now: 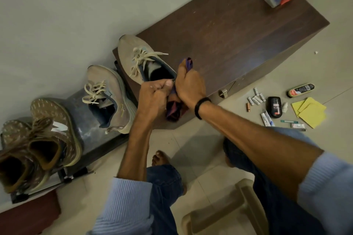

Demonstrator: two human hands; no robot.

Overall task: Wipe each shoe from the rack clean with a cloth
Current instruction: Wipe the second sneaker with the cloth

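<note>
Beige mesh lace-up sneaker (131, 51) sat on the dark brown wooden counter (229, 30), heel toward the person. Left hand (152, 95) had its fingers (152, 89) curled round the heel collar, thumb on the rim. Right hand (189, 86) gripped the limp purple-and-red cloth (172, 110), bunched at the heel; contact patch was hidden, probably the outer heel side. Judged the shoe light, with a soft, collapsible upper and a stiffer sole, so the heel cup was the firm hold. Loose cream laces (139, 57) could snag.
</note>
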